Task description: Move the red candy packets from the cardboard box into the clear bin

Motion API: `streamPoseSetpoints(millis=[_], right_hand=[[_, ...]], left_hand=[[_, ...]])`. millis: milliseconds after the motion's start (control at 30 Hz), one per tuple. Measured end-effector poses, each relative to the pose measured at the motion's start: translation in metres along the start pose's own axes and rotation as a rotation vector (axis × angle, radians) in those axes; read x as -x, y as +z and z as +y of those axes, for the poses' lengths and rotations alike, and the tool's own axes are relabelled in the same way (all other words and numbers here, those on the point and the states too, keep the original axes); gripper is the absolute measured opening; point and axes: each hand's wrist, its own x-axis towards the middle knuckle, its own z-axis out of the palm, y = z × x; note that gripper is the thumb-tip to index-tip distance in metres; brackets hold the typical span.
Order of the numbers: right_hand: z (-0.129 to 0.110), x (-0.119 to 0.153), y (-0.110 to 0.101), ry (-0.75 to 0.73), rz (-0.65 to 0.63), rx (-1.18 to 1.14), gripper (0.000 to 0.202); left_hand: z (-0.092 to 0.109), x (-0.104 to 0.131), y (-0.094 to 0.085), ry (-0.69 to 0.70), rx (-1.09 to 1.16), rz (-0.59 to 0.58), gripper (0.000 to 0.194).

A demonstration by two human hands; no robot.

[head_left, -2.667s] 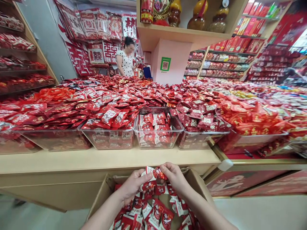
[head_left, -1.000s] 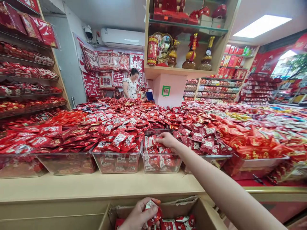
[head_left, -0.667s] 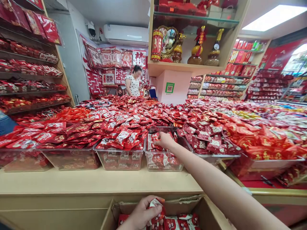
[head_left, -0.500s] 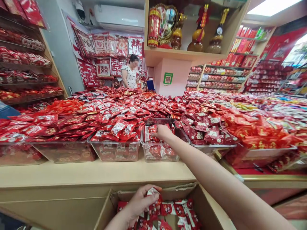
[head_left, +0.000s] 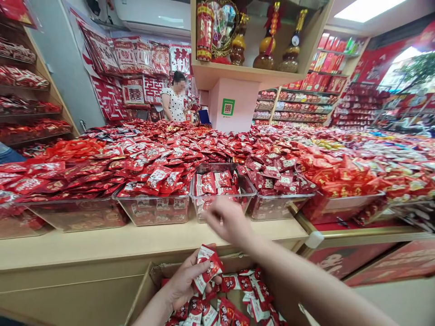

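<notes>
My left hand (head_left: 190,276) is closed on a small red and white candy packet (head_left: 208,267), held over an open cardboard box (head_left: 139,299). Inside that box lie several more red and white packets (head_left: 231,312). Smeared by motion, my right hand (head_left: 231,222) hangs in front of a clear plastic bin (head_left: 222,198); its fingers are too blurred to show whether they hold anything. Rows of red and white packets (head_left: 222,179) sit in the bin, below its rim at the back.
Heaped clear bins of red packets stand on both sides, such as the left one (head_left: 154,210) and the right one (head_left: 282,208). A wooden counter edge (head_left: 102,246) runs before them. Behind the heaps stands a person (head_left: 175,102) beside a pillar (head_left: 234,93) under a display shelf (head_left: 258,72).
My right hand has come out of the clear bin and drawn back toward me. My left hand has risen slightly, its packet now showing more fully. The whole view has shifted a little.
</notes>
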Motion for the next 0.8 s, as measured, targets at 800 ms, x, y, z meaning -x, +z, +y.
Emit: streamPoseSetpoints(millis=[800], right_hand=[[0.044, 0.121, 0.052, 0.774, -0.036, -0.956, 0.024]], left_hand=[[-0.01, -0.015, 0.005, 0.148, -0.234, 0.366, 0.031]])
